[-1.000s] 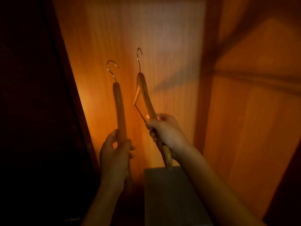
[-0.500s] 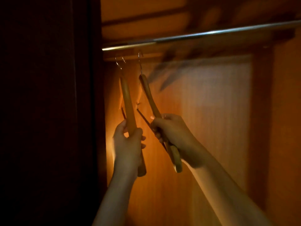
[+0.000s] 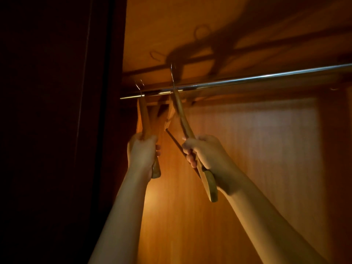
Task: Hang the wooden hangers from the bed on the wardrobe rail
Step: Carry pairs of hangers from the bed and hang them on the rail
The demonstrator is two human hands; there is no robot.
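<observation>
Each of my raised hands holds a wooden hanger inside the wardrobe. My left hand (image 3: 142,153) grips the left hanger (image 3: 145,119) by its lower arm; its metal hook reaches just above the metal rail (image 3: 247,80) near the rail's left end. My right hand (image 3: 202,152) grips the right hanger (image 3: 183,121), which tilts left at the top. That hanger's hook rises well above the rail; whether either hook rests on the rail I cannot tell. No bed is in view.
A dark wardrobe door or side panel (image 3: 57,121) fills the left. The orange wooden back wall (image 3: 247,149) and the wardrobe's wooden top (image 3: 171,25) enclose the space. Most of the rail to the right carries nothing.
Both hands have lifted the hangers higher, from below the rail up to it. The view has tilted upward, so the rail sits lower in the frame.
</observation>
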